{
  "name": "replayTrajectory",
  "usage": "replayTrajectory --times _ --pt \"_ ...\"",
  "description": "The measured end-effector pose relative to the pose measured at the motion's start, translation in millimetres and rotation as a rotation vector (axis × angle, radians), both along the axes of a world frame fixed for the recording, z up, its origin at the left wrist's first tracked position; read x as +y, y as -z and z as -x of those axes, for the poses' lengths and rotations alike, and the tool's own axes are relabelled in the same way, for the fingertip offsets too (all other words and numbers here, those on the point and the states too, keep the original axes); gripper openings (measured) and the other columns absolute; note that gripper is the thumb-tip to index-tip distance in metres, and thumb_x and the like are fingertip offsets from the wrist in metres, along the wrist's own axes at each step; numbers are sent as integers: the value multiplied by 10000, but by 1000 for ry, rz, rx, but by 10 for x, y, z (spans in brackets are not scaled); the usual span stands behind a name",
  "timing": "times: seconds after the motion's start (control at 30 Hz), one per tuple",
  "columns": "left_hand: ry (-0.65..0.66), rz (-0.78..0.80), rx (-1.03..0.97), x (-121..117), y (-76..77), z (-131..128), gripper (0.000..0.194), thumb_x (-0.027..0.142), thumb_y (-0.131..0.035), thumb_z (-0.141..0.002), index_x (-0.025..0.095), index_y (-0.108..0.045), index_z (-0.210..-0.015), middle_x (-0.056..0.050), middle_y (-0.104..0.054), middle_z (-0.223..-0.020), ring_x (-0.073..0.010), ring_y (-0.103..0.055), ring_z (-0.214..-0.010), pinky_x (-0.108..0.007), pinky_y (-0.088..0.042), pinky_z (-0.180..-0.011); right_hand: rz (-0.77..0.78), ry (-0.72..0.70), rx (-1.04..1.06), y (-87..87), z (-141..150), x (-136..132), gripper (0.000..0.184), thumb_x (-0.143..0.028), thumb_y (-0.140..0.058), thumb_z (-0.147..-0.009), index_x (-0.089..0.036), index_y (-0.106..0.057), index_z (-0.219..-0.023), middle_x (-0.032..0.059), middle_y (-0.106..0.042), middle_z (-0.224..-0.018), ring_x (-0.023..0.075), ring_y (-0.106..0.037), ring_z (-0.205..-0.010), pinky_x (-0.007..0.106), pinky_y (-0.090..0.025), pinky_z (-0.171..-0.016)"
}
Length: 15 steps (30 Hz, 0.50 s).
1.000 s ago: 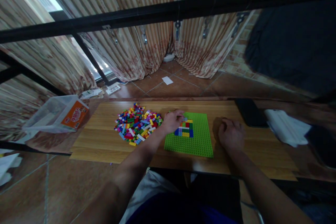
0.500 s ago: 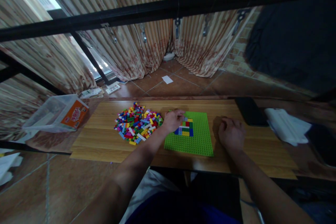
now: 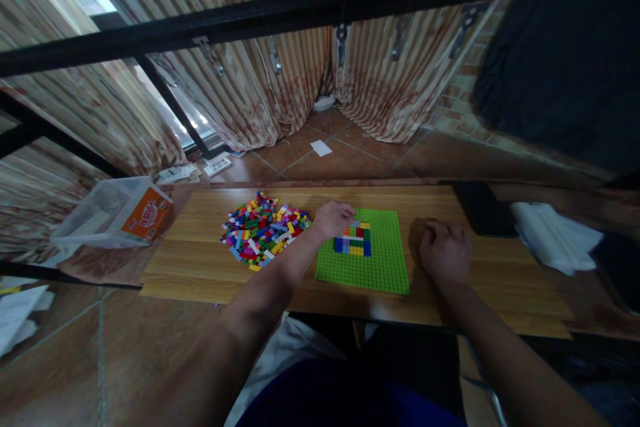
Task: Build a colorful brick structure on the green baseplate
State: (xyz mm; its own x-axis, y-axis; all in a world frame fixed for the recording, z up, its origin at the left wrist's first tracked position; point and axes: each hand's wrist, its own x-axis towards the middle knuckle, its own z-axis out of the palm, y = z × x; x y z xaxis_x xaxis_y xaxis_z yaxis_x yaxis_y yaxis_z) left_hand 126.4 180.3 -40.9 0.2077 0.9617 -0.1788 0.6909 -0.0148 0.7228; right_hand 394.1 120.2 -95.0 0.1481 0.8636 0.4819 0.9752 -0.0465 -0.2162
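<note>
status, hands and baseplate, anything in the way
Left hand over green baseplate, hiding far-left corner; grip unclear. Right hand beside baseplate. Bricks on it.

Dark flat slab [image 3: 483, 209] is lying R of R hand [image 3: 447, 252], sl. fwd; wht bundle [image 3: 546, 235] is sitting farther R, 2nd dark obj. [image 3: 621, 270] beyond it. Clear plastic bin [image 3: 93, 219] w/ orange label [image 3: 147, 215] is standing well L of L hand [image 3: 333, 219]. Fwd of both hands: blk bar [image 3: 250, 15] is running across, metal clips [image 3: 341, 45] are hanging under it, striped curtains [image 3: 240, 90] are draping behind, wht sheet [image 3: 321, 147] is lying on tile floor [image 3: 383, 155]. Dark cloth [image 3: 557, 73] is hanging fwd-R of R hand; loose papers [image 3: 20, 313] are lying far L of L hand.
</note>
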Motion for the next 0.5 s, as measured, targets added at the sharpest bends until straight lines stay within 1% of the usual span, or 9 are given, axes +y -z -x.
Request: replayTrajectory --times 0.1,0.27,0.5 --pt "12 31 19 57 -3 -6 210 155 -713 -756 190 -743 -962 -25 -761 -919 -151 -697 -855 -257 -559 -812 3 2 -3 -9 5 -7 322 -271 -433 -871 -145 -679 -1036 139 -661 -1046 264 -528 -954 397 -397 -831" --pt "30 52 29 130 -4 -10 322 144 -728 -722 149 -725 -1044 -48 -755 -896 -171 -699 -810 -270 -574 -744 1 7 4 -10 6 -12 325 -272 -431 -875 -142 -678 -1042 143 -655 -1058 264 -523 -969 398 -402 -834" --pt "28 45 64 154 -23 7 293 178 -739 -695 157 -750 -987 -47 -756 -846 -203 -702 -794 -316 -574 -776 10 -2 3 0 4 -9 337 -258 -423 -877 -126 -680 -1051 154 -650 -1040 270 -521 -958 407 -392 -819"
